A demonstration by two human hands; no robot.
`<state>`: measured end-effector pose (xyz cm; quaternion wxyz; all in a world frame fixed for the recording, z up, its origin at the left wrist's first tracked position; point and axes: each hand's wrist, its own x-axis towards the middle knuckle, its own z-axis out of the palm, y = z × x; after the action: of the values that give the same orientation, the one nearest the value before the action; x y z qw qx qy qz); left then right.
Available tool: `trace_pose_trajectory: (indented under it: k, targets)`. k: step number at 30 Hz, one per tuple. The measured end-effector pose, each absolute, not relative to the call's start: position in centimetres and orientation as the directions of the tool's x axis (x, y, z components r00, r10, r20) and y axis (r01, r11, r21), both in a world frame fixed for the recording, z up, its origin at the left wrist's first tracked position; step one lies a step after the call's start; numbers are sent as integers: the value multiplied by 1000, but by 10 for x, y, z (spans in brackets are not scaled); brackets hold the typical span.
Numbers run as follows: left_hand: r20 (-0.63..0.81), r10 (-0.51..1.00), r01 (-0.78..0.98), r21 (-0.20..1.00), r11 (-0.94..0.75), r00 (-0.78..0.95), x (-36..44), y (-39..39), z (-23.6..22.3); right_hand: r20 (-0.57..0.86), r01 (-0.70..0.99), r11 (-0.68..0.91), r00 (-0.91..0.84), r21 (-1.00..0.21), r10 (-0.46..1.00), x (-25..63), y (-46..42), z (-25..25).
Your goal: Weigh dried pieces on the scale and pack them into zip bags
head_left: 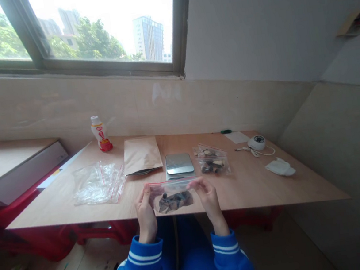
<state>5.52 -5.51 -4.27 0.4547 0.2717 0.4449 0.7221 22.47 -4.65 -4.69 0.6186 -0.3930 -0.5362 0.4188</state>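
Note:
Both my hands hold a small clear zip bag [174, 197] with a red seal strip and dark pieces inside, just over the near edge of the wooden table [257, 186]. My left hand [146, 215] pinches the bag's top left corner. My right hand [209, 200] pinches its top right corner. Just behind the bag sits a small silver scale [179, 163]. To the scale's right lies another filled zip bag [212, 160].
A pile of empty zip bags [98, 189] lies at the left, a brown paper pouch [142, 155] behind it, and a small bottle [100, 134] by the wall. At the right are a white round device with a cable [256, 143], a paper slip [236, 137] and a white cloth [280, 167].

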Motion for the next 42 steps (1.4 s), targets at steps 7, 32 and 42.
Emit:
trace_pose_trajectory:
  k: [7, 32, 42]
  targets:
    - [-42, 985, -389, 921, -27, -168, 59, -53, -44, 213, -157, 266, 289, -951, 933, 219, -41, -54]
    - [232, 924, 391, 915, -102, -303, 3, -36, -76, 634, 859, -27, 399, -512, 662, 331, 12, -118]
    - [470, 864, 874, 479, -80, -179, -15, 50, -66, 532, 816, -4, 381, -579, 756, 295, 20, -110]
